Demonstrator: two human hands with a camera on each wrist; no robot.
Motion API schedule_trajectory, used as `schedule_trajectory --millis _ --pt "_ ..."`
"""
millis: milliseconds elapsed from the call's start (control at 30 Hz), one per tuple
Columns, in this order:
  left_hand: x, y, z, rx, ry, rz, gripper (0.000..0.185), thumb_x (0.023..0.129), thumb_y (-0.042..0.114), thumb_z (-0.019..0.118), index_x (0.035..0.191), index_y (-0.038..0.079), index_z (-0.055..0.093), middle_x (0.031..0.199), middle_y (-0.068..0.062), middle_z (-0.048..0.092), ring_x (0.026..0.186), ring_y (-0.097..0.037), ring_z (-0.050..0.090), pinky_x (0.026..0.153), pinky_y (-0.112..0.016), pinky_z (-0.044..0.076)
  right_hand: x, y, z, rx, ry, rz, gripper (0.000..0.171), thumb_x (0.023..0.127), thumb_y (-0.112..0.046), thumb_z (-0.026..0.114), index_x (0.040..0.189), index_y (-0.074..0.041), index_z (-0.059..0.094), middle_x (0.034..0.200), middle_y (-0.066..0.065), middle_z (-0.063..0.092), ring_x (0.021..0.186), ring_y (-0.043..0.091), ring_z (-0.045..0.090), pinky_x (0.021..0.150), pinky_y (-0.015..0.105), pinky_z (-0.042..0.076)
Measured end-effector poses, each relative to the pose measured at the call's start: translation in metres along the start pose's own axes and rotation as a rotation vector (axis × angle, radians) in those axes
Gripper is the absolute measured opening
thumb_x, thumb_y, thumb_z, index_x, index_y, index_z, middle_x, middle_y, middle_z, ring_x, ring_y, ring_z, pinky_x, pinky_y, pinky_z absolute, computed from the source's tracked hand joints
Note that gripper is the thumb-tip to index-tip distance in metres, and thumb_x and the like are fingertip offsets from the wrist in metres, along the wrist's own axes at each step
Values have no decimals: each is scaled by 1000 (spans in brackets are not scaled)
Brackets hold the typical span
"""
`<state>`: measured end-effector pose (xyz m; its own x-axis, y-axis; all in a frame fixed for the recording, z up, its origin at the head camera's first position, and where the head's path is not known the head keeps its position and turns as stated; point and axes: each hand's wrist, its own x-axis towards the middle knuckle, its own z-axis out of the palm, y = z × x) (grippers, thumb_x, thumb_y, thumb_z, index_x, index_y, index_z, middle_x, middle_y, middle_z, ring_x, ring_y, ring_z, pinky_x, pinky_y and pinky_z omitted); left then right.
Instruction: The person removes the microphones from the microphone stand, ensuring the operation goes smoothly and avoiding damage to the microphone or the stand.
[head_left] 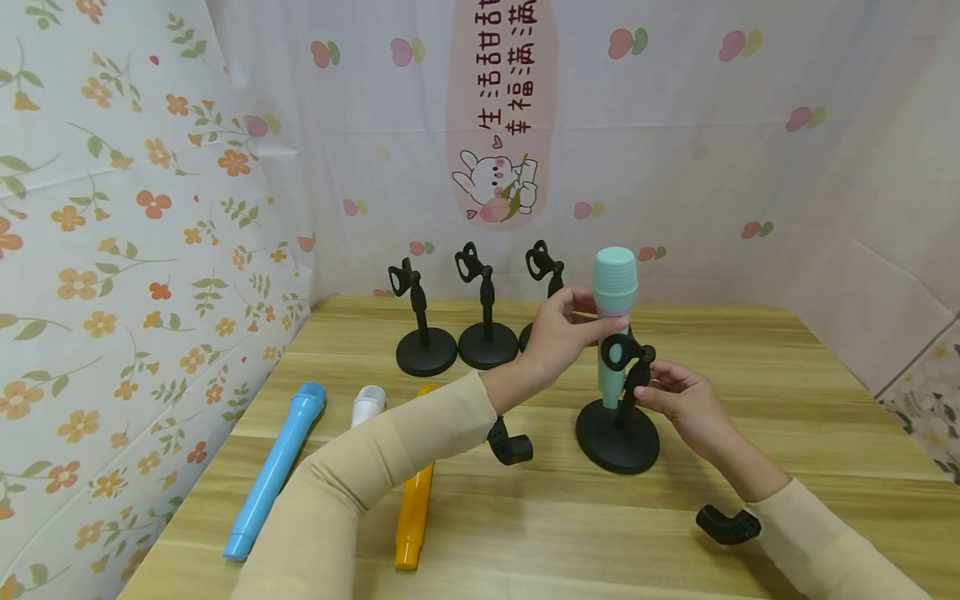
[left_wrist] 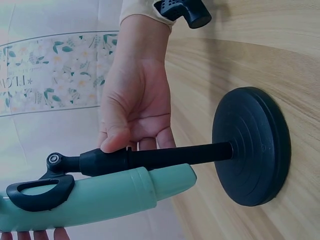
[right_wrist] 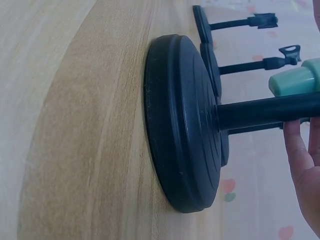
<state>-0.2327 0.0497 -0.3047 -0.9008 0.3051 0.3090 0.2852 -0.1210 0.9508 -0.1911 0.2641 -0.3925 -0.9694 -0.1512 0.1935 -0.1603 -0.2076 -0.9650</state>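
My left hand [head_left: 551, 342] pinches a mint-green microphone [head_left: 615, 279] just below its head, at the pink ring. The microphone stands nearly upright, head at the top. Its body lies along the black clip [left_wrist: 40, 194] of a small desktop microphone stand, the clip's loop curving across it. My right hand [head_left: 684, 410] holds that stand's pole [left_wrist: 180, 155] between thumb and fingers. In the right wrist view the stand's round base [right_wrist: 182, 125] rests on the wooden table, with the microphone's tail end [right_wrist: 292, 81] beside the pole.
Three more black stands [head_left: 426, 352] with bare clips stand in a row at the back. On the left lie a blue microphone [head_left: 276, 471], a white microphone [head_left: 368, 402] and an orange microphone [head_left: 414, 508], the last two partly behind my left sleeve. A patterned curtain [head_left: 375, 167] hangs behind the table.
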Motion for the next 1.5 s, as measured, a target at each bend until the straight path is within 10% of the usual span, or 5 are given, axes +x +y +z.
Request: schedule_trajectory --millis 1500 --pt "-6 -6 8 74 53 65 40 82 15 80 118 9 61 101 11 60 92 -7 59 80 -27 51 -4 -6 4 -237 53 -167 35 87 8 68 117 -8 68 97 -5 68 88 8 62 78 19 53"
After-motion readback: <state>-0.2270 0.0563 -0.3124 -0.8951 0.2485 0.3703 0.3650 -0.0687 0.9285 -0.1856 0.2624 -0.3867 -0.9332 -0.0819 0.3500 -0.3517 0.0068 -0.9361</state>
